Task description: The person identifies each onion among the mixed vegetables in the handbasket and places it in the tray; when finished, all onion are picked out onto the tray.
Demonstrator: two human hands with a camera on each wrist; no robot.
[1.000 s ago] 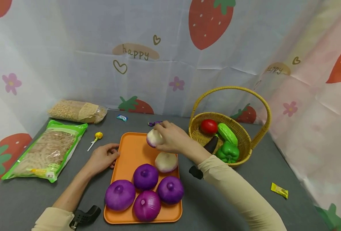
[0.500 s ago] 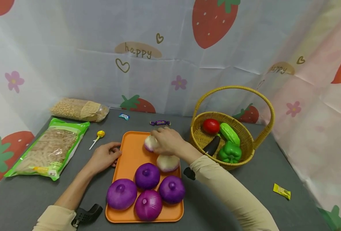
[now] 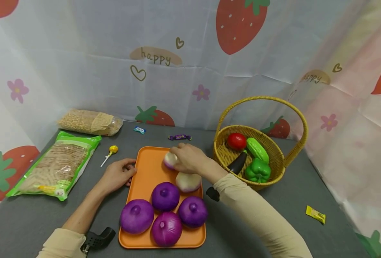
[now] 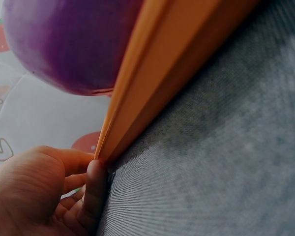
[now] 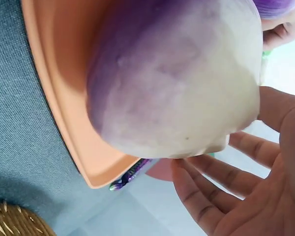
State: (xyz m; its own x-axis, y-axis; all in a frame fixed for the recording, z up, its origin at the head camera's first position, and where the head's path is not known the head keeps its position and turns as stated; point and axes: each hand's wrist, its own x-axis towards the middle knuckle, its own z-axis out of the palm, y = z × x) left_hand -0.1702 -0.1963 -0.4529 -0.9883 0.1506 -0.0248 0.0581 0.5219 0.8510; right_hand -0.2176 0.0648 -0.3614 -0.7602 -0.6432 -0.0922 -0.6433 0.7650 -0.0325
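Note:
An orange tray (image 3: 148, 172) bears several purple onions, among them a bright one (image 3: 167, 229) near its front edge. My left hand (image 3: 117, 175) pinches the tray's left rim between thumb and fingers, as the left wrist view shows. At the far end of the tray, my right hand (image 3: 190, 158) holds a white-and-purple onion (image 3: 169, 160), partly covered by the fingers. Just nearer lies another onion (image 3: 188, 182), white side up. This nearer onion (image 5: 172, 78) fills much of the right wrist view and hides most of the held one.
To the right stands a wicker basket (image 3: 280, 175) with toy vegetables and a tall handle (image 3: 261, 97). Two food bags, one green-edged (image 3: 56, 165) and one clear (image 3: 88, 122), lie at left. A lollipop (image 3: 113, 149) and wrapped candies, one purple (image 3: 179, 137), lie around the tray.
My right hand has lowered the white-and-purple onion onto the tray's far end, then shifted slightly right with it. The left hand keeps its place at the rim. The head view has shifted slightly.

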